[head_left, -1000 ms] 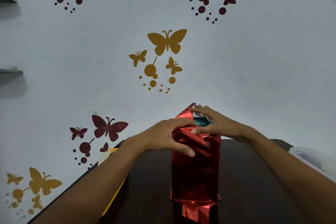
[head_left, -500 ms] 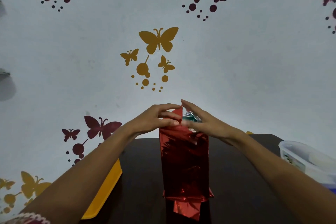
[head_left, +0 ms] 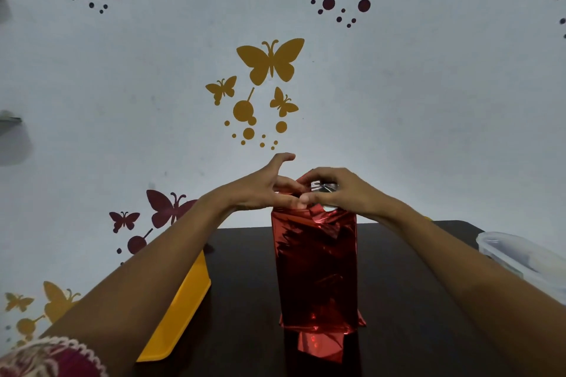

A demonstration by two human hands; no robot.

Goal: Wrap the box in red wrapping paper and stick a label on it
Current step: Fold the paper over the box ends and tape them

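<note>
Box (head_left: pixel 324 186) upright on worktop (head_left: pixel 413 300), sides sheathed in red paper (head_left: pixel 315 269); left hand (head_left: pixel 269 190) and right hand (head_left: pixel 340 193) pinch the top folds; top end unclosed, label not yet stuck

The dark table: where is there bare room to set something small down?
Two bare patches of table: one between the yellow tray and the wrapped box, a wider one between the box and the clear container, under the right forearm. Crowded: the box's top, where the left hand and right hand pinch the red paper.
</note>
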